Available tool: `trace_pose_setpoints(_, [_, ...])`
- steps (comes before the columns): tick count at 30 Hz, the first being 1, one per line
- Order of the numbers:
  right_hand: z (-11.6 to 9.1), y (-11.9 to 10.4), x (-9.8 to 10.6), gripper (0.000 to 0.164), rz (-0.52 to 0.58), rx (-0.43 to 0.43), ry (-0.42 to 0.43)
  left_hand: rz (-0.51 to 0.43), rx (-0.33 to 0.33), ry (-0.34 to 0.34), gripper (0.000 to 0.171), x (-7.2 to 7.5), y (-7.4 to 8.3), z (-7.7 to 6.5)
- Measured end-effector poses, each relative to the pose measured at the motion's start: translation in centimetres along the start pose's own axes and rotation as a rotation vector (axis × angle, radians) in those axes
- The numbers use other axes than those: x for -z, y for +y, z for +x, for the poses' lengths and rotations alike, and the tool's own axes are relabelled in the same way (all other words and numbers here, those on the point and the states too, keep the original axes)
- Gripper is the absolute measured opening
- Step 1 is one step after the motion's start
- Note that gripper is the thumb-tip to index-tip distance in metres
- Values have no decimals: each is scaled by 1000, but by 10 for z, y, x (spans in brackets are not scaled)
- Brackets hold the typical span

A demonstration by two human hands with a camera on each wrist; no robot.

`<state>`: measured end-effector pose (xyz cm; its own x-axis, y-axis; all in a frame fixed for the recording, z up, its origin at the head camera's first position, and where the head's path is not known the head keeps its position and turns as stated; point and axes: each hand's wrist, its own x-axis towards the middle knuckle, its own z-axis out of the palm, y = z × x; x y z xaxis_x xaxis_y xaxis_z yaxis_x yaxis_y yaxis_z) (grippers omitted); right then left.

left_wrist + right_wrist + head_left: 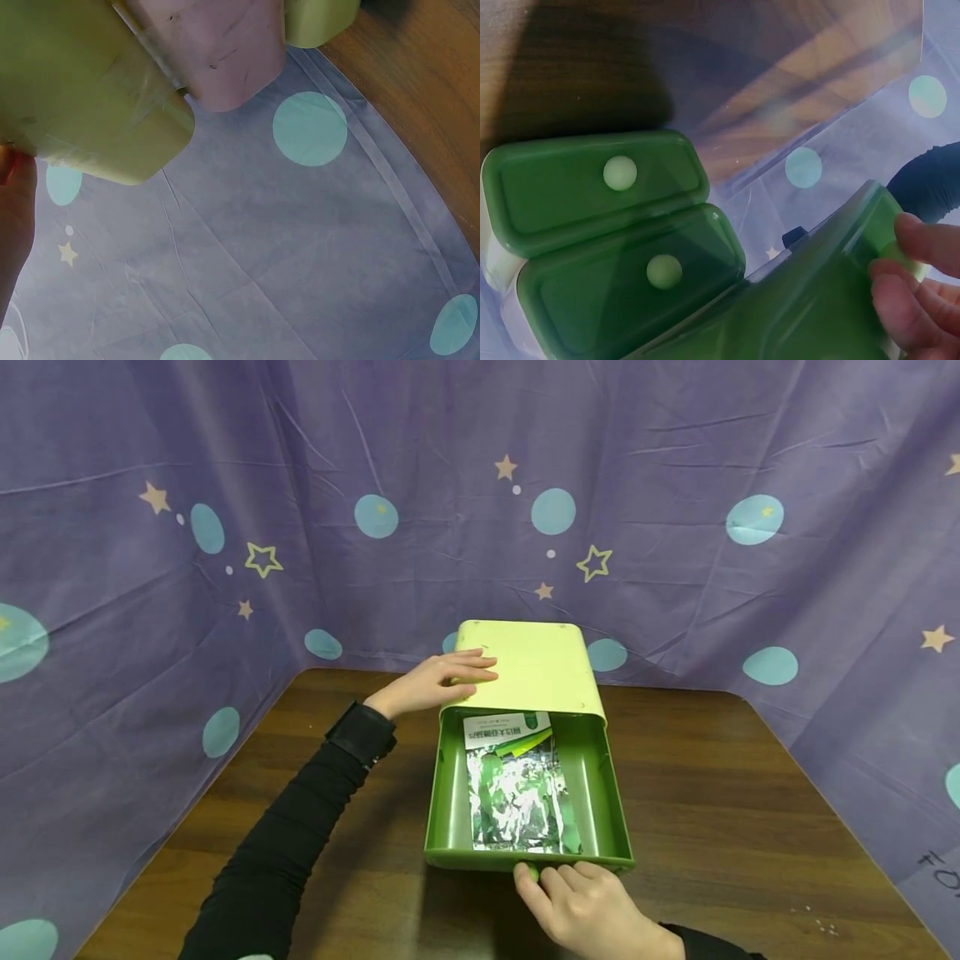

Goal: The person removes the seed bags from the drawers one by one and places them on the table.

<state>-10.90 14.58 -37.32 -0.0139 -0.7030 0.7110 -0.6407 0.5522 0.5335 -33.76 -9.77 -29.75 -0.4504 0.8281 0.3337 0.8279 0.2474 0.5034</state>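
A small drawer cabinet with a pale yellow-green top [536, 664] stands on the table. Its green top drawer [618, 810] is pulled out towards me. Inside lies a shiny silver and green foil packet [517, 802] with a white printed end, partly under the cabinet top. My left hand [438, 681] rests on the top's left edge with fingers spread and fairly straight. At the drawer's front, my right hand [588, 906] pinches the round light green knob [900, 259] between thumb and fingers.
Two lower green drawers [592, 195] with round knobs [620, 173] are closed in the right wrist view. A pink middle section [217, 60] shows on the cabinet's side. The wooden table [712, 793] is surrounded by a purple patterned curtain [652, 468].
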Motion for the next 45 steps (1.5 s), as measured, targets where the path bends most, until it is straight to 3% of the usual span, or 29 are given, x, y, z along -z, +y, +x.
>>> trace_pose_setpoints(12, [-1, -8, -4, 42, -1, -40, -19, -16, 1, 18, 83, 0, -1, -3])
trace_pose_setpoints(17, [11, -4, 11, 39, 119, -34, -11, -18, 8, 15, 80, -1, 0, -4])
trace_pose_setpoints(21, [28, 14, 26, 31, 316, -77, 11, -19, 7, 8, 81, -1, 1, -4])
trace_pose_setpoints(23, [34, 29, 32, 28, 470, -161, -28, -22, 6, 5, 81, 0, 1, -4])
trace_pose_setpoints(27, [40, 64, 39, 34, 813, -555, -254, -29, 8, 5, 76, 3, 1, -2])
trace_pose_setpoints(31, [40, 90, 33, 45, 1020, -890, -486, -37, 7, 0, 75, 4, 1, -1])
trace_pose_setpoints(35, [35, 100, 22, 55, 1089, -1004, -644, -31, 2, -8, 80, 3, 0, -1])
trace_pose_setpoints(40, [31, 108, 10, 61, 1105, -1083, -753, -24, 1, 0, 85, 1, -1, -2])
trace_pose_setpoints(45, [35, 116, 5, 66, 1226, -1264, -866, -15, 7, -4, 87, -2, -3, -2])
